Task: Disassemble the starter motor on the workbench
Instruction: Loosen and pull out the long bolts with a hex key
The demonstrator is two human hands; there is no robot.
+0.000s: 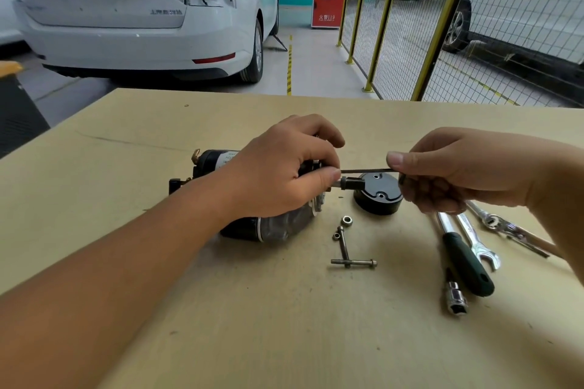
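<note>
- Surface (158, 309): its far edge runs across the upper middle of the view; bare board lies open near the viewer and to the left, with tools crowding the right side.
- Starter motor (271, 227): lies on its side at mid-surface, partly covered by the left hand (284, 174).
- Left grip: fingers curled over the motor body, thumb tip against the protruding shaft (347, 182).
- Right hand (458, 174): narrow pinch grip on a thin dark tool (363, 171) reaching toward the left thumb.
- Black end cap (379, 199): rests just right of the shaft.
- Loose nut (346, 220) and two long bolts (354, 262): lie nearer the viewer.
- Green-handled ratchet (467, 265) and wrenches (480, 246): lie to the right.
</note>
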